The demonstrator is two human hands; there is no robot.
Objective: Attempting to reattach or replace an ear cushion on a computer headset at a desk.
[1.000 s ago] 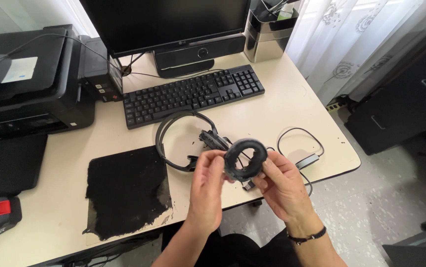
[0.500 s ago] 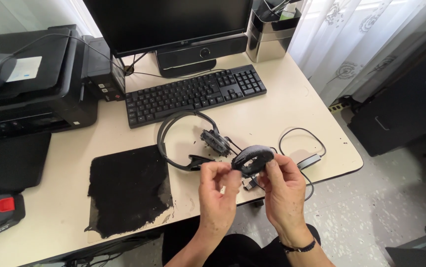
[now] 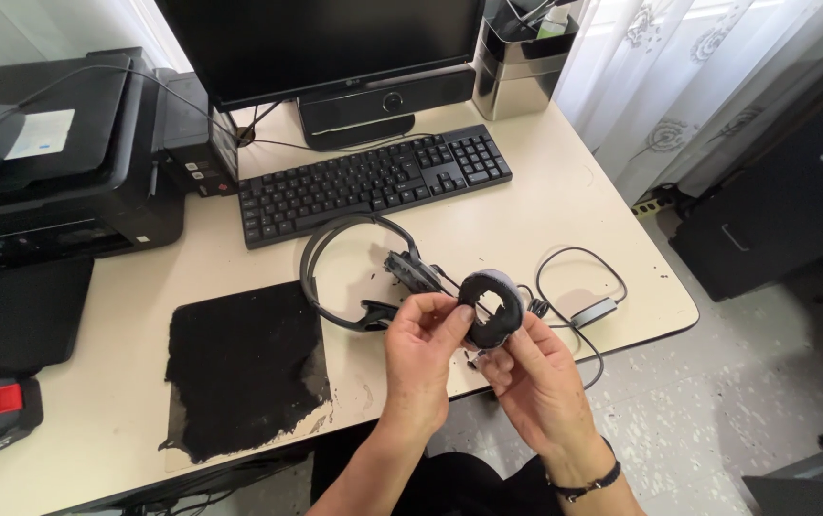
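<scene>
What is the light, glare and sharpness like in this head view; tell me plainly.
Head view: daylight comes through the curtains at upper right, leaving them nearly washed out; the desk is evenly lit with soft shadows under the keyboard; the monitor screen is dark without glare; the left hand, right hand and black ring-shaped ear cushion look sharp; straight edges bow slightly toward the corners.

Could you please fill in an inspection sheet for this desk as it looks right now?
Surface: cream desk, black worn mat at its front.
Job's things: black ring-shaped ear pad held above the desk edge; headset lies behind it.
Clutter: keyboard, monitor, printer, metal organiser.
Grip: left hand and right hand both pinch the pad.
Cables: headset cable looped at the desk's right edge.
Surroundings: curtain, speckled floor.
</scene>
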